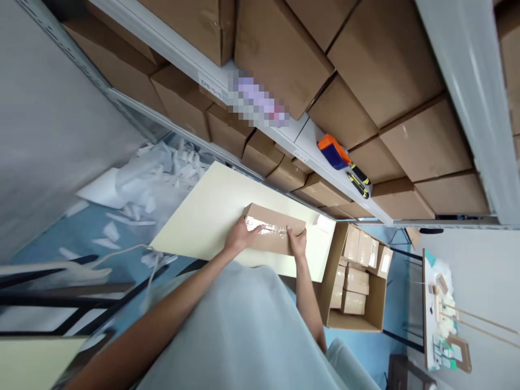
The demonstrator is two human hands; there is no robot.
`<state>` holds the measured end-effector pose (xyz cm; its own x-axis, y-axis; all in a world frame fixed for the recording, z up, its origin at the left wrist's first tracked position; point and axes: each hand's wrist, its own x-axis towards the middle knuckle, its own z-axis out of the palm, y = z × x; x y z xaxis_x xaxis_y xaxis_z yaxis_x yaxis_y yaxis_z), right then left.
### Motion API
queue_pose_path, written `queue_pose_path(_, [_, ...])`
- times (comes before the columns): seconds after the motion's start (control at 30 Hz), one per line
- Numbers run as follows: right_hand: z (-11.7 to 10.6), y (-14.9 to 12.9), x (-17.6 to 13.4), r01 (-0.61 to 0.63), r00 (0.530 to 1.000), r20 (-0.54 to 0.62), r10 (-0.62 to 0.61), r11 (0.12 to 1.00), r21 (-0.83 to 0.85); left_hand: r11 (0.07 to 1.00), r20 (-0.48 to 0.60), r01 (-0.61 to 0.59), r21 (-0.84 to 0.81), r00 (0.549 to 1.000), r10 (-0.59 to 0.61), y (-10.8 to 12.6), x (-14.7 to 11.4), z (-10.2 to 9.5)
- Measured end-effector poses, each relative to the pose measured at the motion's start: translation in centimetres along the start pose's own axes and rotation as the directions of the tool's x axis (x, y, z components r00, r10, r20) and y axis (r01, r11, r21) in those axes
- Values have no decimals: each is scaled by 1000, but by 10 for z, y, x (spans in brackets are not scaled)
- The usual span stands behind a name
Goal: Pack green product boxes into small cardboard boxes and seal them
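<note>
A small brown cardboard box [276, 246] with shiny clear tape along its upper face is between my hands over the pale tabletop [203, 216]. At its left end, my left hand [239, 236] grips the box with the thumb lying on the taped face. My right hand [298, 242] is closed around the other end, its thumb near the tape's end. The undersides of the box and some fingers are hidden. I cannot tell whether the box rests on the table or is slightly lifted.
Right of the table, a large open carton [355, 322] holds several small taped boxes. Above, a metal shelf [300, 138] carries several cardboard boxes, an orange-and-blue tape dispenser [335, 151] and a yellow-and-black cutter [358, 185]. White scraps [162, 168] litter the left floor. A cluttered side table [428, 314] stands far right.
</note>
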<state>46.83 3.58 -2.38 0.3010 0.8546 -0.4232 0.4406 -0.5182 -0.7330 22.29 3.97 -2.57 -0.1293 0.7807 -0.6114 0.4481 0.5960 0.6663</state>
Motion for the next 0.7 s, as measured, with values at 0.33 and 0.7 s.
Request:
queue_pose_path(0.33, [-11, 19, 1, -301, 928, 326, 182, 880, 366, 945, 123, -73, -318, 986, 117, -5, 9, -17])
queue_pose_path(0.7, [-30, 19, -22, 45, 966, 213, -146, 907, 418, 919, -23, -231, -321, 971, 236, -5, 7, -41])
